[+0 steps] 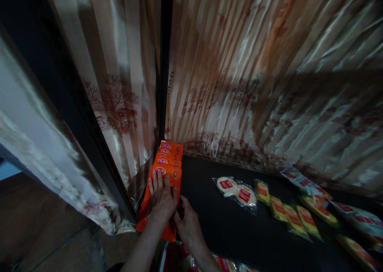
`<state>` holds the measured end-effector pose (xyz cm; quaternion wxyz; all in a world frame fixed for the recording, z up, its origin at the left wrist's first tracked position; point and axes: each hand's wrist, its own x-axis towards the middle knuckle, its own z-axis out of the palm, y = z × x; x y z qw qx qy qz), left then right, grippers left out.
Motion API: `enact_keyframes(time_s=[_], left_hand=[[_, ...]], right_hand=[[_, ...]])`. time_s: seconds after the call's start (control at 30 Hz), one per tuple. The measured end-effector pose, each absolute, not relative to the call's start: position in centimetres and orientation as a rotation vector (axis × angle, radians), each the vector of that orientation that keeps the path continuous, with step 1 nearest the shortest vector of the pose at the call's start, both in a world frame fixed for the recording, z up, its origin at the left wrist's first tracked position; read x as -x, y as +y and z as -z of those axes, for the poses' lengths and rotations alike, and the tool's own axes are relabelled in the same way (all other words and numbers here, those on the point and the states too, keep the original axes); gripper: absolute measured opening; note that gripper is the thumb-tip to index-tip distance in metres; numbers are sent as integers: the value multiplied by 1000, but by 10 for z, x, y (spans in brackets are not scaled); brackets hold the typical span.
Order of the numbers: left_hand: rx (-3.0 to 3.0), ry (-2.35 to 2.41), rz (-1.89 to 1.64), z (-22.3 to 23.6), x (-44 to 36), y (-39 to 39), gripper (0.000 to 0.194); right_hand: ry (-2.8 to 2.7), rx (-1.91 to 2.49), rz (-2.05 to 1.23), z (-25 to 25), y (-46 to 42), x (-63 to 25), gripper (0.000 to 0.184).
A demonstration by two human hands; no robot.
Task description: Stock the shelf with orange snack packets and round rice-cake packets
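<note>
Several flat orange packets (pixel 177 174) lie overlapped in a row at the left end of a black shelf, in the corner. My left hand (pixel 161 200) lies flat on the nearest orange packet, fingers spread. At that packet's right edge is my right hand (pixel 188 222), its fingers bent and apart, with the thumb side against the packet; no firm hold on it shows. The packets' lower part is partly hidden beneath my hands and forearms.
Right of my hands, the black shelf (pixel 200 188) bears two clear-wrapped round white items (pixel 247 196), several yellow packets (pixel 278 209) and long printed packets (pixel 305 182). A plastic-covered wall (pixel 227 104) and dark posts (pixel 166 64) bound the corner. A box with red-labelled packets (pixel 224 263) stands below.
</note>
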<state>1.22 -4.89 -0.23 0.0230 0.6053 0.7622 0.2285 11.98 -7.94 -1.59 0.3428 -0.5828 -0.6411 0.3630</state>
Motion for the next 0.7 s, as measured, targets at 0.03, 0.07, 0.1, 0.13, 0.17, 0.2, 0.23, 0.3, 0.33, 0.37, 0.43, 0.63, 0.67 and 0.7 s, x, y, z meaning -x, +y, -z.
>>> enact_keyframes(time_s=[0.03, 0.07, 0.1, 0.13, 0.17, 0.2, 0.23, 0.3, 0.33, 0.37, 0.43, 0.63, 0.67, 0.7], left_hand=[[-1871, 2366, -700, 3, -12, -48, 51], [-1870, 2368, -694, 3, -13, -47, 51], [-1867, 2370, -692, 4, -13, -46, 51], [-1864, 2373, -692, 4, -14, -45, 51], [-1861, 2379, -699, 5, -15, -43, 52], [-1862, 2388, -711, 5, -15, -41, 52], [-1868, 2399, -726, 4, -16, -40, 53], [-1892, 2421, -764, 2, -17, -36, 51], [-1902, 2429, -779, 1, -17, -34, 51], [-1905, 2434, -789, -1, -17, -32, 50], [-1889, 2449, -801, -4, -15, -28, 50], [-1949, 2453, -898, -3, -15, -18, 51], [-1976, 2431, -914, -1, -17, -18, 50], [-1996, 2409, -925, 0, -18, -17, 49]], right_hand=[[-1670, 1493, -970, 15, -80, -120, 44], [-1666, 1476, -1000, 14, -80, -121, 42], [-1661, 1462, -1035, 13, -80, -122, 39], [-1655, 1452, -1068, 13, -79, -123, 36], [-1645, 1444, -1093, 13, -78, -125, 33], [-1631, 1440, -1106, 14, -76, -128, 31], [-1609, 1440, -1107, 15, -72, -130, 30], [-1544, 1455, -1090, 17, -60, -135, 34], [-1509, 1468, -1085, 18, -53, -137, 37], [-1480, 1478, -1087, 19, -44, -139, 39], [-1436, 1490, -1108, 21, -26, -141, 40], [-1288, 1464, -1153, 23, 29, -137, 39], [-1282, 1431, -1168, 23, 38, -136, 39], [-1279, 1405, -1174, 23, 46, -134, 38]])
